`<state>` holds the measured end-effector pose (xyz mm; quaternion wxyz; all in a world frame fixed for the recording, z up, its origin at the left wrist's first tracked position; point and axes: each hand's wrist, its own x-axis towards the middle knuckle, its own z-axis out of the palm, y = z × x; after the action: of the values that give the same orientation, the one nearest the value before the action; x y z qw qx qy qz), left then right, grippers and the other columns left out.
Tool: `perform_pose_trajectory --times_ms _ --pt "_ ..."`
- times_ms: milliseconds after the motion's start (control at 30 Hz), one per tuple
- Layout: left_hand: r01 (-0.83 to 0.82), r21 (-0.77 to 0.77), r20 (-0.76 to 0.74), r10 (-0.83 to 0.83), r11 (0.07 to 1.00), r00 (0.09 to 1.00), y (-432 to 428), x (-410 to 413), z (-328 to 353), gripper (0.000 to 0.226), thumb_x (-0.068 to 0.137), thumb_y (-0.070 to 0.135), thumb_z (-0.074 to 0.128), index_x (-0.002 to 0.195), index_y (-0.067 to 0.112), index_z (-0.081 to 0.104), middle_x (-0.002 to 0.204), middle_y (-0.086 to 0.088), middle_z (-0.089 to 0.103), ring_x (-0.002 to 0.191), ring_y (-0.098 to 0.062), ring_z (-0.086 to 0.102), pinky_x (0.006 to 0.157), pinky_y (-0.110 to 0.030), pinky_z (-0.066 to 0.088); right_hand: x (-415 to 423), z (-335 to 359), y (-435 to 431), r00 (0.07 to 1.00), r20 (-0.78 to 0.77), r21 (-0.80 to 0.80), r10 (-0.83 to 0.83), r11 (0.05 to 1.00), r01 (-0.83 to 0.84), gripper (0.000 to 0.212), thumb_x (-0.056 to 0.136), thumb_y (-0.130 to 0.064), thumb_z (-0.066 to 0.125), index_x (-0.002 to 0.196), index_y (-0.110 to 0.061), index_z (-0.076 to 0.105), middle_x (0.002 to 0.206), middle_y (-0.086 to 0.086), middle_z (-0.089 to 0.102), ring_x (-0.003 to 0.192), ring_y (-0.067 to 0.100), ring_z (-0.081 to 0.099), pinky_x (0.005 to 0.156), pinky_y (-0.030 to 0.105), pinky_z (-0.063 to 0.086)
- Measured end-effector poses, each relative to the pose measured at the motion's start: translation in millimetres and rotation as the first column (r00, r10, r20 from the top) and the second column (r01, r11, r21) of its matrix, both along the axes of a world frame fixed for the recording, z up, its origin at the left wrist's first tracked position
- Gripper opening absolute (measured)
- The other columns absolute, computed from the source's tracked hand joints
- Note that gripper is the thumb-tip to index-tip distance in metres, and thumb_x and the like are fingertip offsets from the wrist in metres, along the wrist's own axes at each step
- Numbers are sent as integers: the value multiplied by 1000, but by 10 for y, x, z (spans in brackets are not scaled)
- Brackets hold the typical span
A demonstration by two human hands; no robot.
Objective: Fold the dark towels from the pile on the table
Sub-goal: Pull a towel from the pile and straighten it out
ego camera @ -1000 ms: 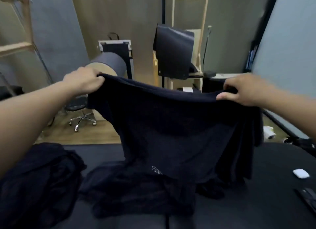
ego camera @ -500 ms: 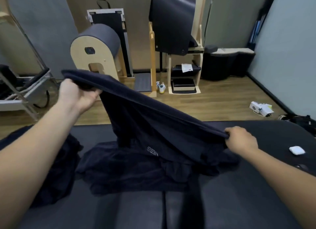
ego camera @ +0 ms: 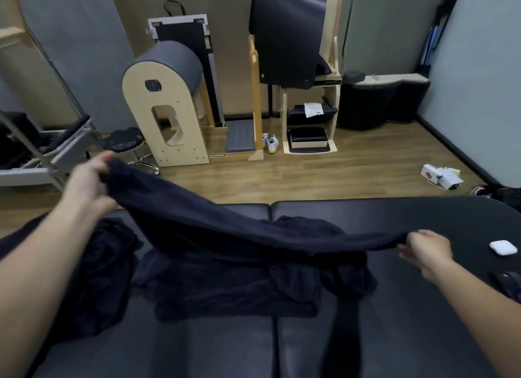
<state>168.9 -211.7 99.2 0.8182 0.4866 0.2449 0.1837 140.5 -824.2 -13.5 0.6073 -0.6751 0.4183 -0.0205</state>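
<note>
1. Our left hand (ego camera: 90, 180) is raised over the left side of the black padded table (ego camera: 366, 335), its fingers curled round one end of a dark towel (ego camera: 225, 231) and gripping it
2. Our right hand (ego camera: 425, 250) is lower, close over the table, and pinches the towel's other end between thumb and fingers; the hand is blurred, so we cannot tell how each finger lies
3. The towel stretches between our two hands, sloping down from left to right, and its lower part sags onto the table
4. Beneath it more dark cloth (ego camera: 225, 290) lies crumpled on the middle of the table, and a heap of dark towels (ego camera: 93, 270) sits at the left edge, under our left forearm
5. A white earbud case (ego camera: 503, 248) rests on the table just right of our right hand, apart from it
6. Beyond the table, on the wooden floor (ego camera: 338, 174), we see a ladder barrel (ego camera: 166, 101), a black stool (ego camera: 124, 140) and a pair of pale shoes (ego camera: 271, 144)
</note>
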Motion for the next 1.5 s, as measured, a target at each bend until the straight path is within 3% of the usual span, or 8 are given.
perform_pose_trajectory --times_ms 133,233,333,567,733,867,1100,1500 --pt "316 99 -117 -304 944 945 -1041 -363 -30 26 89 2 49 99 12 70 77 -3 69 63 -14 61 57 -21 52 253 477 379 937 284 514 -204 857 31 25 96 -19 47 84 -8 66 101 16 66 74 23 65 81 34 56" --pt "376 140 -201 -345 916 917 -1570 -411 -248 26 91 -3 58 104 17 67 85 -5 69 73 -19 60 58 -21 52 239 745 886 935 344 343 91 914 -216 7 91 -8 63 93 -13 68 97 10 70 77 21 67 73 33 57" --pt "399 -10 -202 -392 917 897 -2024 -604 -439 64 82 -7 68 130 30 49 114 -8 66 86 -25 67 65 -33 55 60 789 1370 885 376 257 273 887 -383 40 89 1 65 122 -20 57 113 8 63 92 29 67 81 44 57" --pt "324 -534 -420 -578 781 700 -2161 -965 -783 49 88 33 71 121 -2 67 111 -21 72 101 -35 69 89 -47 55 -473 342 2123 872 239 439 427 754 -489 43 99 -44 51 117 -9 67 112 11 74 106 29 70 100 49 50" --pt "412 -58 -335 -406 909 850 -2297 -1178 -804 31 85 4 74 114 12 65 106 -10 76 98 -28 73 86 -46 59 -552 194 2143 821 132 359 556 745 -562 60 96 -64 37 117 -19 70 109 2 75 106 22 69 100 44 51" --pt "638 163 -273 -587 753 762 -2500 -1301 -701 13 89 14 71 100 8 67 95 -3 72 89 -19 69 67 -23 51 -565 340 2209 735 269 291 623 674 -678 18 97 -25 61 107 -16 73 107 11 75 102 24 71 94 44 55" --pt "558 443 -307 -465 702 830 -2453 -1326 -675 38 72 35 77 82 0 65 97 -11 59 83 -16 60 79 -35 49 -569 390 2200 777 327 237 538 749 -619 27 88 2 65 113 -10 68 99 11 76 97 27 72 93 46 55" --pt "416 493 -360 -257 764 897 -2487 -1263 -671 33 76 17 81 97 37 65 105 -1 67 78 -21 68 54 -31 54 -648 421 2169 763 271 -183 587 810 -558 22 99 -31 51 85 -29 68 84 6 71 85 26 66 77 42 54"
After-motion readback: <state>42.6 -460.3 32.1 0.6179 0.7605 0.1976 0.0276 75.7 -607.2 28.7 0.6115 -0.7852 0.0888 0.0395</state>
